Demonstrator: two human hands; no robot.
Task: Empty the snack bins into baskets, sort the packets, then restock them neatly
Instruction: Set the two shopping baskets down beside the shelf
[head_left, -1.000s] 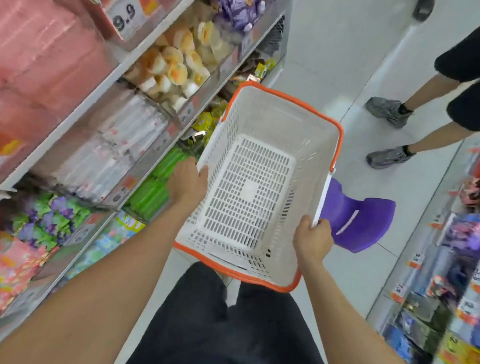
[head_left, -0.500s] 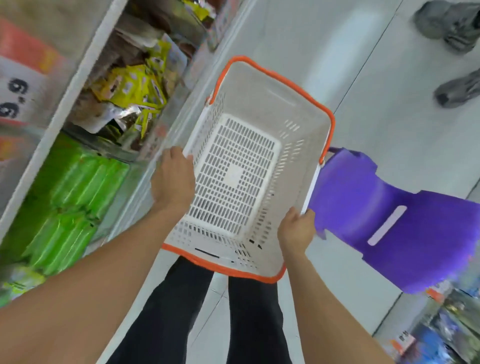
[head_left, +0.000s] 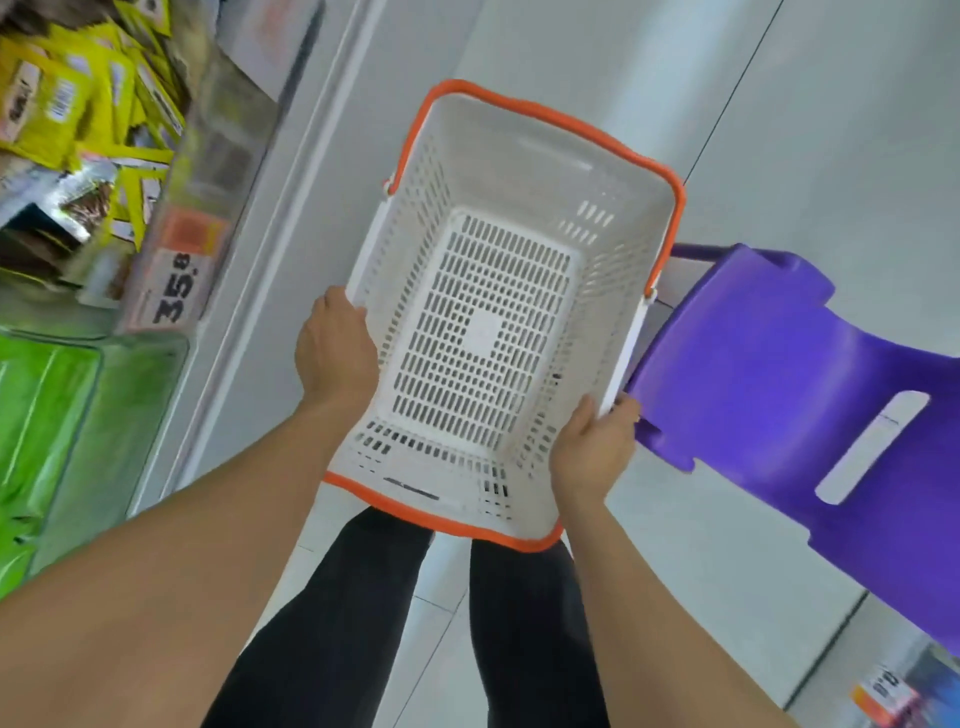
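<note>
One basket (head_left: 519, 171); two hands grip it, left hand (head_left: 335, 353) on its left wall, right hand (head_left: 587, 457) on its right. One purple stool (head_left: 779, 374) right of the basket; two price tags (head_left: 174, 296), one on either side of it.

You have bright, even light from overhead, with hardly a hard shadow anywhere. The floor (head_left: 831, 130) is washed nearly white on the far right, and a pale sheen lies on the purple chair (head_left: 779, 374). The basket (head_left: 519, 171) in the middle is sharp: its slots read cleanly. The left side is smeared by motion blur; the yellow packets (head_left: 57, 104) and green packs (head_left: 47, 415) lose their print, and the price tag (head_left: 174, 301) is soft. The near-right shelf (head_left: 924, 686) is blurred too. Wide-angle bend swells your left forearm (head_left: 156, 597) at the near edge.
</note>
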